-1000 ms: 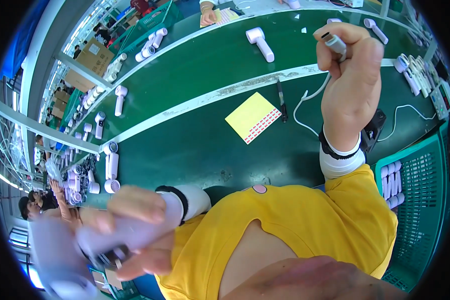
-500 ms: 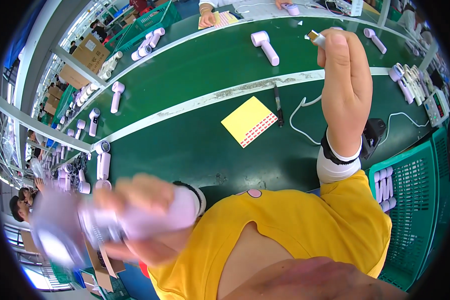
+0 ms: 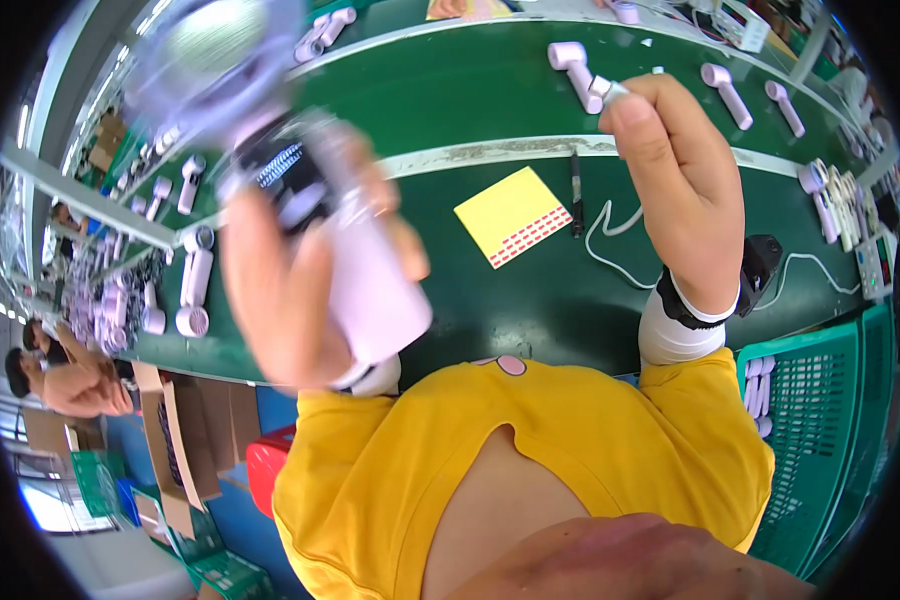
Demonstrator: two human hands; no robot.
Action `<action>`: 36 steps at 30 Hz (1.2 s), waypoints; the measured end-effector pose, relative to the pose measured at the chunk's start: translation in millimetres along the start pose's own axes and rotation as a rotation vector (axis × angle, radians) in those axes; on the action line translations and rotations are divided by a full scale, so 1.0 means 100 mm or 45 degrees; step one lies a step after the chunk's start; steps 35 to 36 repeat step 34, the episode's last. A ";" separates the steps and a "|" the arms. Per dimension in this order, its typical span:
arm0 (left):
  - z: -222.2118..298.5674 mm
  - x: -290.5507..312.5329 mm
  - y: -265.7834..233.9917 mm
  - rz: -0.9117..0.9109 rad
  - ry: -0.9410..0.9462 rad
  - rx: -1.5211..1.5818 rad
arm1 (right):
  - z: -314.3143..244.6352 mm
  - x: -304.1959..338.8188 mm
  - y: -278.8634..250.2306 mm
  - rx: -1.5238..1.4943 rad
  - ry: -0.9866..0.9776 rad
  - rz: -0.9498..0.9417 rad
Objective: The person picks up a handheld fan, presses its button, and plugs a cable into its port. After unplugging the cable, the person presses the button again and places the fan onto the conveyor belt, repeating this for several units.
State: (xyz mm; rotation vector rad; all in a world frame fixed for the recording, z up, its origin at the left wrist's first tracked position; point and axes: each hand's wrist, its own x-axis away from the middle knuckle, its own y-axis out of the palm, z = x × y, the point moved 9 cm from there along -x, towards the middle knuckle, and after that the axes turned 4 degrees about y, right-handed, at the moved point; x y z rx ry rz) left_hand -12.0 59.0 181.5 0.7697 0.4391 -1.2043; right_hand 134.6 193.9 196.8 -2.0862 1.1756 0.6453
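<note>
My left hand [image 3: 270, 290] is closed around the handle of a lilac handheld fan [image 3: 375, 300], raised at the left above the bench. Its round head is blurred by motion, and a dark display panel with lit marks faces up. Clear film seems to cover part of the handle. My right hand [image 3: 685, 190], at the right, pinches a white cable plug [image 3: 608, 89] with a metal tip pointing up and left. A white cable [image 3: 610, 235] lies curved on the bench beside that wrist. The fan and the plug are well apart.
A yellow card [image 3: 505, 220] and a black pen [image 3: 576, 195] lie mid-bench. Other lilac fans, one of them a far fan [image 3: 573, 72], lie on the green belt. A green crate [image 3: 810, 430] with fans stands at right, near a small meter [image 3: 875, 265]. Cardboard boxes [image 3: 185, 440] stand at left.
My left hand has swung the fan up and inward from the lower left, turning its display into view. My right hand, still pinching the plug, has lowered slightly and tilted left.
</note>
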 end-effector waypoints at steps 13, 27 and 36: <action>-0.52 -0.02 0.41 -0.242 -0.411 0.181 | -0.11 0.18 0.43 -0.443 0.002 -0.634; -0.69 -0.18 0.29 -0.309 -0.137 -0.061 | 0.04 0.04 0.47 -0.117 -0.036 -0.356; -0.72 -0.16 0.24 -0.341 -0.194 -0.210 | 0.10 0.03 0.50 -0.223 0.138 -0.457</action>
